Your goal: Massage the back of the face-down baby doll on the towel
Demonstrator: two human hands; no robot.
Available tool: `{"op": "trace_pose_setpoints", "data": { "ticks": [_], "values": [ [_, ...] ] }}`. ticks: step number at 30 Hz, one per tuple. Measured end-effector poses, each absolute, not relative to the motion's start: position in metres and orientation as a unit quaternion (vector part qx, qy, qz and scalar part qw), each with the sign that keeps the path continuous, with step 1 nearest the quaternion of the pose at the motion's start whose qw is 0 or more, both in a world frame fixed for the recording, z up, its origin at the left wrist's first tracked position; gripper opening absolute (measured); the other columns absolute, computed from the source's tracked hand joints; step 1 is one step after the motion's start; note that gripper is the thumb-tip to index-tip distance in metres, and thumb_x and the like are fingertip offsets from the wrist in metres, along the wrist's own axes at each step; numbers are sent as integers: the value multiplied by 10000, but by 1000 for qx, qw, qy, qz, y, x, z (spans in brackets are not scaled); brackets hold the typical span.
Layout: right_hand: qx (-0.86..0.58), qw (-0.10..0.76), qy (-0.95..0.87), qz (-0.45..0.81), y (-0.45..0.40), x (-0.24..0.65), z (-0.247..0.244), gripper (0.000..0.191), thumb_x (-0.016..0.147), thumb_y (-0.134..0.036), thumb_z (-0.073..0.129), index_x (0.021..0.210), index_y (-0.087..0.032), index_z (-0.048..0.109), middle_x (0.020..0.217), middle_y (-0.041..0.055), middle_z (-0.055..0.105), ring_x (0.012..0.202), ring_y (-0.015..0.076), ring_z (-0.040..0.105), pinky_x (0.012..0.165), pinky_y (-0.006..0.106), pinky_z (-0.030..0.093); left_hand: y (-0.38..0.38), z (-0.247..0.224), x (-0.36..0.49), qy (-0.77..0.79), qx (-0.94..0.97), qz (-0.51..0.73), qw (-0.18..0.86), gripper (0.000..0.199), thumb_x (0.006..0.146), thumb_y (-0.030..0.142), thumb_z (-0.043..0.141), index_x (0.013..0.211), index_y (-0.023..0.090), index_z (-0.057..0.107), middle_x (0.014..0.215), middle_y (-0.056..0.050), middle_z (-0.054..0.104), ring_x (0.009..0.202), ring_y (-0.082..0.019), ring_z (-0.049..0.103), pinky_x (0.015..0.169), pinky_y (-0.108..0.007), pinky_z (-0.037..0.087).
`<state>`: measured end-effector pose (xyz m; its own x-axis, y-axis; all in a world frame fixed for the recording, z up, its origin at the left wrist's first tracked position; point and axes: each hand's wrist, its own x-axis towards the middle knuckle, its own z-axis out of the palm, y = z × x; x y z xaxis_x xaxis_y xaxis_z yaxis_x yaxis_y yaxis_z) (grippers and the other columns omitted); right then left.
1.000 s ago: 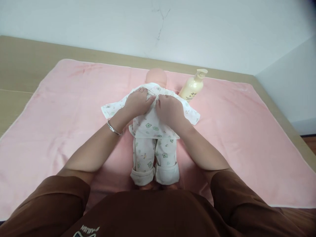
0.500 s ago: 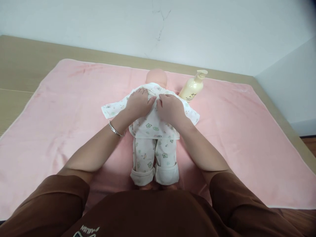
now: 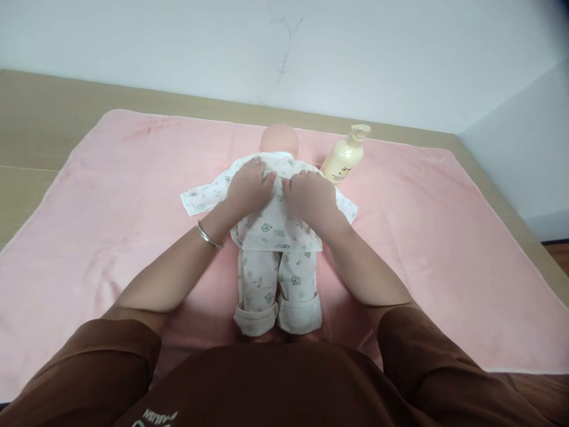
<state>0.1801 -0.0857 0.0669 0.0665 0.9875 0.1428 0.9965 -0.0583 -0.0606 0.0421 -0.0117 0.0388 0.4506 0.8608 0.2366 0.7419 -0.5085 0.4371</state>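
A baby doll (image 3: 280,139) lies stretched out in front of me, its feet toward me and its bare head at the far end. It wears a white printed shirt (image 3: 279,228) and matching trousers (image 3: 259,279) with turned-up cuffs. My left hand (image 3: 251,185) is closed on the shirt's upper left part, thumb toward the middle. On the right side of the same cloth, my right hand (image 3: 311,196) has its fingers curled in a pinch. Both shirt sleeves spread out sideways. Fingers partly hide the cloth between them.
A cream pump bottle (image 3: 344,159) is just beyond the doll's right sleeve. Under everything lies a pink blanket (image 3: 422,237) on a wooden table (image 3: 40,112). A white wall (image 3: 178,53) rises behind the table.
The fingers of both hands have curled in more on the shirt's upper part, the right hand's most clearly. Doll and bottle stay in place; the view has shifted slightly.
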Motion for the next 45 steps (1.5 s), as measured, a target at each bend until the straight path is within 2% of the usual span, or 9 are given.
{"op": "trace_pose_setpoints", "data": {
  "ticks": [3,9,13,21,25,30,35,38,45],
  "values": [
    [-723,62,-688,-29,-90,178,73,462,1058,-308,332,971,-91,730,1023,197,725,1050,318,665,929,420,506,-7,33,42,481,834,236,129,392,1021,344,364,1136,126,668,1289,-144,676,1271,-274,579,1139,-435,456],
    [-711,92,-696,23,-69,194,67,445,1063,-296,313,1104,-58,687,1178,206,693,1170,319,620,990,409,482,-45,36,55,487,843,226,33,372,1002,316,392,991,80,679,1077,-216,694,1132,-350,619,1024,-502,494],
    [-715,111,-689,38,-68,194,68,415,1060,-298,331,1110,-68,673,1177,201,689,1164,314,622,983,408,483,-46,37,55,488,839,234,55,340,1000,321,404,1027,101,661,1132,-202,679,1145,-333,607,1021,-471,497],
    [-721,118,-681,42,-86,179,75,350,1033,-320,369,932,-144,654,1010,163,688,1023,306,640,863,408,485,-6,36,42,481,831,232,153,355,1019,346,370,1045,118,642,1165,-179,675,1145,-292,605,1074,-445,477],
    [-719,150,-674,78,-72,194,68,327,1016,-332,354,969,-169,634,1045,150,682,976,294,624,817,409,477,-17,42,45,501,835,201,106,361,1005,308,360,966,113,661,1087,-194,682,1114,-311,611,1053,-467,477],
    [-709,176,-680,71,-59,205,57,349,1013,-345,332,1051,-163,628,1102,161,675,1065,308,602,882,424,472,-35,47,47,485,856,168,61,410,1004,308,333,874,102,663,931,-191,663,1051,-330,610,1041,-508,464],
    [-693,169,-699,45,-60,202,54,401,1035,-311,284,1162,-117,611,1251,193,654,1205,320,565,1005,445,451,-19,31,41,482,843,214,105,323,1011,348,387,997,139,633,1038,-172,645,1120,-322,583,1042,-517,472],
    [-699,156,-697,35,-66,196,59,398,1040,-299,284,1153,-110,615,1211,193,670,1191,316,580,1001,434,457,-11,23,40,471,838,249,121,262,1008,330,415,1089,167,603,1117,-165,637,1169,-321,573,1070,-547,460],
    [-712,114,-692,23,-81,182,70,341,1026,-276,365,1125,-93,636,1173,202,686,1175,320,607,999,422,470,-20,21,46,499,826,235,115,390,1007,323,398,1233,43,548,1361,-275,572,1380,-361,492,1210,-546,373]
  ]
}}
